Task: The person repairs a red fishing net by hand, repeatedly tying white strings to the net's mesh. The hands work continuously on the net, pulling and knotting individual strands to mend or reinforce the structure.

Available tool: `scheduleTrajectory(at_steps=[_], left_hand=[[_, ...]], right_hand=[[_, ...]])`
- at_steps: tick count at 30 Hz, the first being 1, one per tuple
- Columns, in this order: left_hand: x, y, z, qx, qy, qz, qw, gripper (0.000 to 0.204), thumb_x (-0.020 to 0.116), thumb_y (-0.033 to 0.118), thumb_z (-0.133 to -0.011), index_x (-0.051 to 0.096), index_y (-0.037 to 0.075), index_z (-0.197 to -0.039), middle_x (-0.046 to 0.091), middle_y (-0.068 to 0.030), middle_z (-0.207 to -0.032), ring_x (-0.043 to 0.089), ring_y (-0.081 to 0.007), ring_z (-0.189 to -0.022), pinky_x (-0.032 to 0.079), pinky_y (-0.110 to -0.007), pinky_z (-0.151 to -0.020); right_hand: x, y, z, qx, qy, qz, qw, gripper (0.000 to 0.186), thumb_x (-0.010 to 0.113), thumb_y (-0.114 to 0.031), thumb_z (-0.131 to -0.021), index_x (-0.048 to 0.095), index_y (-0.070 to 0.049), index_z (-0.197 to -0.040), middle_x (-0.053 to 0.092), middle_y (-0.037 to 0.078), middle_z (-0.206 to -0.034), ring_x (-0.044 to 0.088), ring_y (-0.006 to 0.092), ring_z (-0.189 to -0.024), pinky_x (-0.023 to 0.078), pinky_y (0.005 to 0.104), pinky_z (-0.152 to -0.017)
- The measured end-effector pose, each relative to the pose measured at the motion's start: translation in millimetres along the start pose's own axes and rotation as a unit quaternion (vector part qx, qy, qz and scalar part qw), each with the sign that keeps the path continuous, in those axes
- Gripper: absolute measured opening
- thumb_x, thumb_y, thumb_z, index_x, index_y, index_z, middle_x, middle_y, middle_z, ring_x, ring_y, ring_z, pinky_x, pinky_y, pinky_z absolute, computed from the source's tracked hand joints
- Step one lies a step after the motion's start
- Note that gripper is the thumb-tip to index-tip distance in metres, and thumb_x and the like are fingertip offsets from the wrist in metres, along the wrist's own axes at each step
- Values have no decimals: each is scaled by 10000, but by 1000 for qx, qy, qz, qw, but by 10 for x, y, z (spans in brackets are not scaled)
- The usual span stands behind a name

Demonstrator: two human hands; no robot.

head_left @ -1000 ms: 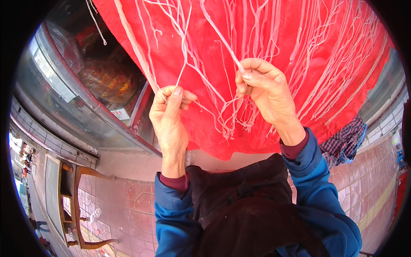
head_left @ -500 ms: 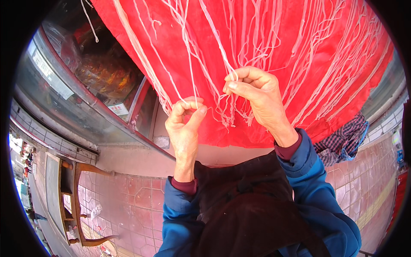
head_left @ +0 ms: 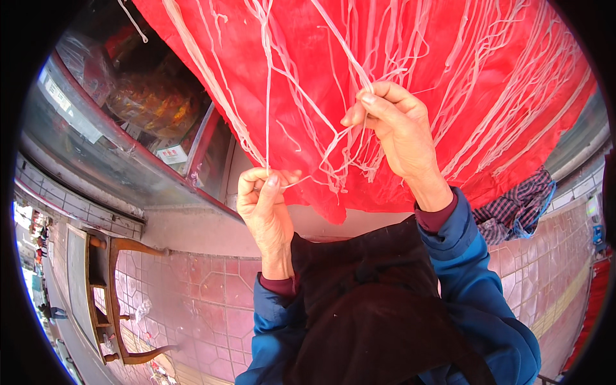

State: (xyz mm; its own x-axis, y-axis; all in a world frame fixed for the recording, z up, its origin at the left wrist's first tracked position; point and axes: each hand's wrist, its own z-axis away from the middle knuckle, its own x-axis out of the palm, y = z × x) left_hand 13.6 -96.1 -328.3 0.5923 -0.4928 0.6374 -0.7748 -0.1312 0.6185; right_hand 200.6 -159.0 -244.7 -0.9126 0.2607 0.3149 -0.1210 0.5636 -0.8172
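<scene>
Long thin whitish strands (head_left: 513, 109), limp and string-like, lie in many lines on a red cloth (head_left: 314, 38). My left hand (head_left: 264, 208), at the cloth's near edge, is closed in a pinch on one strand (head_left: 268, 122), which runs taut away from me; its loose end sticks out past the fingertips. Farther right, my right hand (head_left: 404, 131) pinches a bundle of strands (head_left: 343, 45) between thumb and fingers. A kinked strand (head_left: 308, 99) slants across the space between the hands. Near the right hand, several strand ends hang in a tangle (head_left: 340, 176). What the strands are made of is unclear.
To the left stands a glass-sided case (head_left: 115, 138) with packaged goods inside. A wooden stool-like piece of furniture (head_left: 115, 295) lies on the tiled floor (head_left: 212, 289). Checked cloth (head_left: 513, 208) is bunched at the right, beside the red cloth's edge.
My left hand has moved left and nearer to me, drawing its strand taut. My right hand has shifted slightly right and away, still pinching. The strands between them have spread apart.
</scene>
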Motion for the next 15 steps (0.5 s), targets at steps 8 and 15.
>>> scheduleTrajectory(at_steps=[8, 15], left_hand=[[-117, 174, -45, -29, 33, 39, 998, 60, 591, 45, -885, 542, 39, -919, 543, -46, -705, 501, -123, -565, 437, -271, -512], [-232, 463, -112, -6, 40, -47, 998, 59, 598, 35, -876, 566, 31, -925, 535, -34, -680, 424, -80, -520, 338, -230, -485]], right_hand=[[-120, -61, -61, 7, 10, -48, 999, 117, 566, -96, -913, 639, -8, -940, 616, 57, -693, 602, 125, -608, 526, 273, -570], [-113, -74, -82, 10, 18, -49, 999, 110, 587, -94, -902, 646, -8, -938, 619, 53, -707, 593, 121, -608, 506, 262, -564]])
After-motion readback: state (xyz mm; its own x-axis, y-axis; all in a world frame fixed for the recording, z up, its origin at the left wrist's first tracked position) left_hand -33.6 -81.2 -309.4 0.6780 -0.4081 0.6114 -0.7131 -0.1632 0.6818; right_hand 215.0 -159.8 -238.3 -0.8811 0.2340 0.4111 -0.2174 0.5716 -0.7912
